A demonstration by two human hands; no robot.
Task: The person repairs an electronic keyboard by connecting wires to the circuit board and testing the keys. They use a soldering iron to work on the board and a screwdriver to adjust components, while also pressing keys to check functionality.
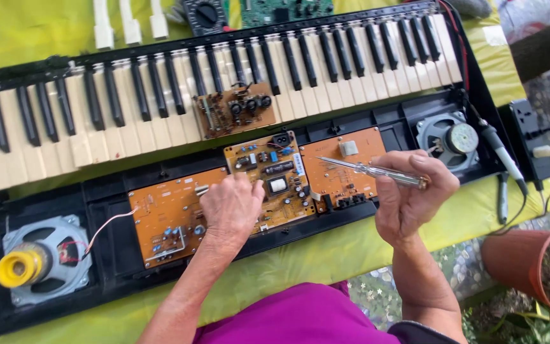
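Observation:
An opened black electronic keyboard (377,118) lies across a yellow-green cloth, its keys (160,95) facing away from me. My left hand (230,207) rests fingers-down on the orange circuit boards (167,207) in the case, touching the middle board (275,172) with its black components. My right hand (412,194) grips a clear-handled screwdriver (364,169), its tip pointing left over the right orange board (342,165). A small brown board (233,108) sits loose on the keys.
A speaker with a yellow roll of tape (17,267) on it sits at the case's left end, another speaker (450,140) at the right. A soldering iron (501,156), a power strip (529,134), a terracotta pot (536,267), loose white keys (128,22) and a multimeter (205,14) lie around.

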